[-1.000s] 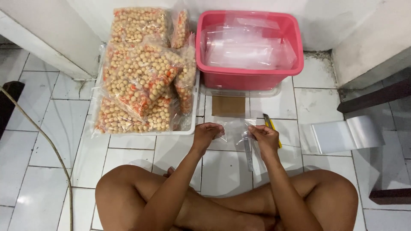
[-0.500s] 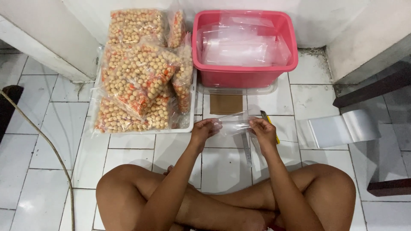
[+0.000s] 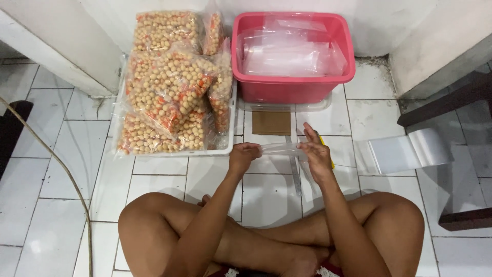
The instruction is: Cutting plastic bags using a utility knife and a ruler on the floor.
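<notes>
Both hands are gripping one clear plastic bag [image 3: 281, 149]: left hand [image 3: 244, 155] pinching its end, right hand [image 3: 316, 152] pinching the other, above the tiled floor [image 3: 66, 154].

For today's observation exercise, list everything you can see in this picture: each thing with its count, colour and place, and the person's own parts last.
Clear plastic bag: one, transparent, stretched between the two hands.
Snack bags: several, clear, full of tan and orange balls, piled on a white tray at upper left.
Tub: one, pink, by the wall, holding empty clear bags.
Cardboard piece: one, brown, on the floor before the tub.
Ruler: one, metal, on the tiles under the hands.
Cutter: one, yellow, partly hidden behind the right hand.
Plastic sheet: one, clear, on the floor at right.
Cord: one, pale, along the floor at left.
Left hand: pinching the bag's left end.
Right hand: holding its right end.
Legs: crossed, at bottom.
</notes>
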